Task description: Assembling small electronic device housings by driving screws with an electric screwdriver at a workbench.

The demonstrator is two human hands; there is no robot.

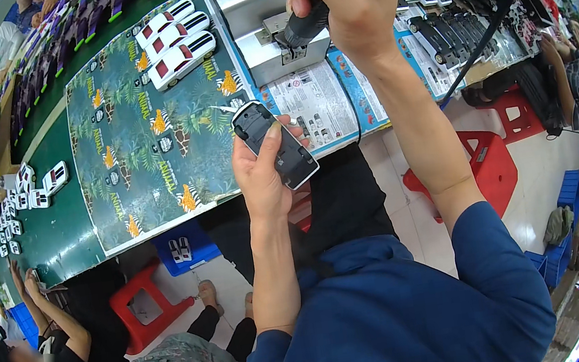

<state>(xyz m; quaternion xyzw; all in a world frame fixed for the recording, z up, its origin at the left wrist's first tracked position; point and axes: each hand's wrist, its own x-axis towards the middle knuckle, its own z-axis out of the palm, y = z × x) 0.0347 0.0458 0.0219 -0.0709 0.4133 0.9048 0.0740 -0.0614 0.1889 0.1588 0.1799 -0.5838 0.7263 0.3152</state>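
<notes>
My left hand [263, 173] is closed around a white toy car [295, 159], turned so its black underside faces up, with the thumb pressed on it. In my right hand [365, 26] is a black power screwdriver [308, 25], gripped by its body and tilted down to the left. Its nose reaches the small metal block on the grey metal fixture [260, 65]; whether the bit touches the block I cannot make out. Three white toy cars [182, 60] with red interiors and black stripes stand side by side on the printed sheet [133, 151] left of the fixture.
Several black chassis [436, 42] lie to the right, past a black cable [481, 46]. More white cars [46, 187] sit along the left of the green table [62, 246]. Red stools [484, 168] stand on the floor. Co-workers sit at left and right.
</notes>
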